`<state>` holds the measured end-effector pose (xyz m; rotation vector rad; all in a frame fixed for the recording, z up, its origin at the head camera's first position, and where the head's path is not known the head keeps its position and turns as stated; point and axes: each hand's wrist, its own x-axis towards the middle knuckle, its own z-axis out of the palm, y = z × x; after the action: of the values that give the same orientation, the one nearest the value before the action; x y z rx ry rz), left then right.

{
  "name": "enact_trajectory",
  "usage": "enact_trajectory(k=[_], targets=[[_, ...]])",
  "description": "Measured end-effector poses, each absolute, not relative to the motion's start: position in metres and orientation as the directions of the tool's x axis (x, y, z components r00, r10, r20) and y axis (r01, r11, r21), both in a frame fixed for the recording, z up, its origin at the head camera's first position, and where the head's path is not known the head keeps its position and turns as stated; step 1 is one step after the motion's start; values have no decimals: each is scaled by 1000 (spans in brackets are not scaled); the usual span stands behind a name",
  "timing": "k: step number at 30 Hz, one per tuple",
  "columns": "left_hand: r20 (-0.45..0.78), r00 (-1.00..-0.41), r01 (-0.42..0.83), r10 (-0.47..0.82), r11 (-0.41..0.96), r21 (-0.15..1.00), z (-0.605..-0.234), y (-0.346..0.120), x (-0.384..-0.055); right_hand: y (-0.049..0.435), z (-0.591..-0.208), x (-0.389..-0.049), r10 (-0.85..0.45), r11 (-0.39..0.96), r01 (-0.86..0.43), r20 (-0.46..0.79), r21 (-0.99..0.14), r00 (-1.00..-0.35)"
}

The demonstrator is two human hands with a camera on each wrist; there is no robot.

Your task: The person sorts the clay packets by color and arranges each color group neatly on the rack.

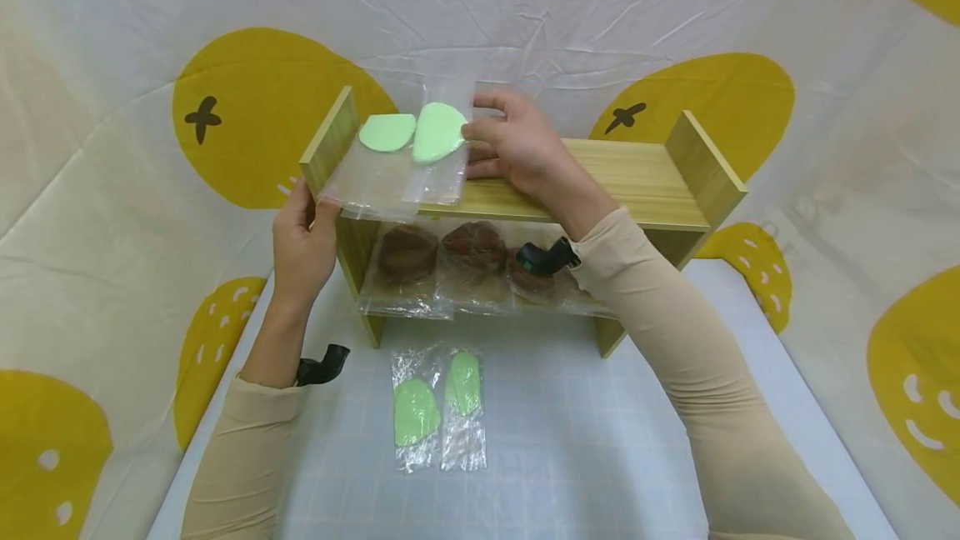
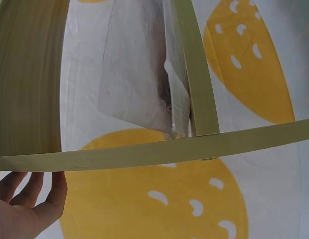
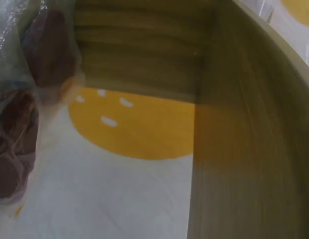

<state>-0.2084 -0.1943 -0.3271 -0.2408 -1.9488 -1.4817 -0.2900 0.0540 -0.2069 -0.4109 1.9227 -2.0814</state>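
Observation:
A two-tier wooden shelf (image 1: 622, 173) stands against the cloth backdrop. On its top board, at the left, lies a clear bag with a pale green half-round piece (image 1: 386, 133). A second clear bag with a green half-round piece (image 1: 440, 133) overlaps it, and my right hand (image 1: 528, 144) holds that bag by its right edge. My left hand (image 1: 305, 236) grips the shelf's left side panel (image 1: 330, 136). Its fingers (image 2: 57, 194) touch the panel's outer side in the left wrist view; the thumb shows at the front in the head view, near the first bag's corner.
On the lower board lie several clear bags with round brown pieces (image 1: 407, 254). Two more clear bags with green pieces (image 1: 416, 412) lie on the pale checked tabletop (image 1: 540, 440) before the shelf. A raised panel (image 1: 705, 157) bounds the top board at right.

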Motion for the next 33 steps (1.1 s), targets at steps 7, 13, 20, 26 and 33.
enact_trajectory(k=[7, 13, 20, 26, 33], targets=[[601, -762, 513, -239, 342, 787, -328, -193, -209, 58, -211, -289, -433, 19, -82, 66, -996, -899], [607, -757, 517, -240, 349, 782, -328, -193, -209, 62, -212, -288, -405, 123, -130, 70, -984, -912], [610, -753, 516, -247, 354, 780, -330, -194, -211, 68, -210, -287, -349, 232, -226, 136, -946, -927], [601, -759, 507, -251, 352, 787, -331, -195, -212, 82, -209, -276, -348, 215, -303, 218, -928, -912], [594, -764, 501, -251, 347, 792, -331, -196, -212, 98, -209, -240, -404, 70, -402, 342, -913, -848]])
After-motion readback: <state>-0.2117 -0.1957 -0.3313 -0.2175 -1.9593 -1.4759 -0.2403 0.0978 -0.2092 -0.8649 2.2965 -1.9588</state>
